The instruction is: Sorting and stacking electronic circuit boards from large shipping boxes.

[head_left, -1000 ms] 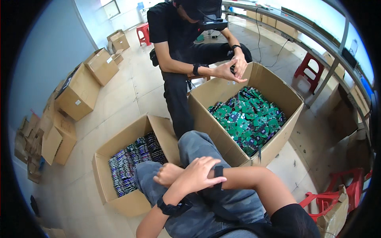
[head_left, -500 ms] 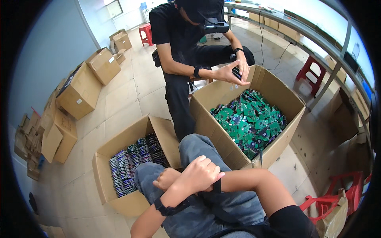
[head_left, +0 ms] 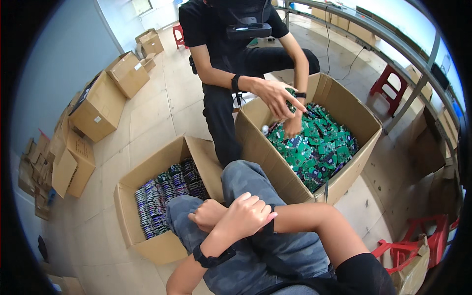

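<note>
My arms are crossed over my grey camouflage-patterned trousers (head_left: 250, 179). My left hand (head_left: 246, 216) lies on top, its fingers closed round my right wrist next to a black wristband (head_left: 269, 225). Under it my right hand (head_left: 206, 215) pokes out, loosely fisted and resting on my thigh; no object shows in it. Beyond my left knee is an open cardboard box (head_left: 172, 248) with circuit boards (head_left: 152, 206) stacked in tight rows. A larger carton (head_left: 275, 164) ahead holds a loose heap of green circuit boards (head_left: 319, 142).
Facing me, a seated person in black reaches into the larger carton with one hand (head_left: 292, 127); their other hand (head_left: 278, 98) is above it with green boards. Cartons (head_left: 98, 108) line the left wall. Red stools (head_left: 388, 88) and a metal-framed bench (head_left: 413, 39) stand at right.
The other person's hands have parted: one has gone down into the heap of boards, the other stays above the carton. My own hands keep their crossed hold.
</note>
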`<action>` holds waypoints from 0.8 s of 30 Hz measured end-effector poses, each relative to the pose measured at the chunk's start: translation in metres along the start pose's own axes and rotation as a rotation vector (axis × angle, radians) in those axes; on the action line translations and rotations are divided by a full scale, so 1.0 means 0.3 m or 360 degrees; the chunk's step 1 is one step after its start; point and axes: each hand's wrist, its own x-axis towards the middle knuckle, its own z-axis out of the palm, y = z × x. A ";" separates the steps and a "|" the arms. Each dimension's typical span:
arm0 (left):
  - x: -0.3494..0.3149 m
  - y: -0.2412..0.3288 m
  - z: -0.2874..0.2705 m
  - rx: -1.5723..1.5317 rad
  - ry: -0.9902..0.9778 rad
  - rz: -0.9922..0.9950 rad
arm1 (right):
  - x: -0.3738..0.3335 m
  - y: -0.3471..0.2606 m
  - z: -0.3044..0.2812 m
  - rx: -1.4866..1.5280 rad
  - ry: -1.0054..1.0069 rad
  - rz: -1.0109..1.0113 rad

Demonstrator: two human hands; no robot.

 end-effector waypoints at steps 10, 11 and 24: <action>-0.131 0.072 -0.104 -0.0433 0.0482 -0.0666 | 0.098 0.026 -0.046 0.0060 -0.0354 0.0175; -0.149 0.095 -0.116 -0.0501 0.0640 -0.0802 | 0.111 0.045 -0.100 0.0012 -0.0359 0.0172; -0.140 0.176 0.047 -0.1678 0.0500 -0.1120 | 0.122 0.049 -0.615 0.2388 0.1301 0.0600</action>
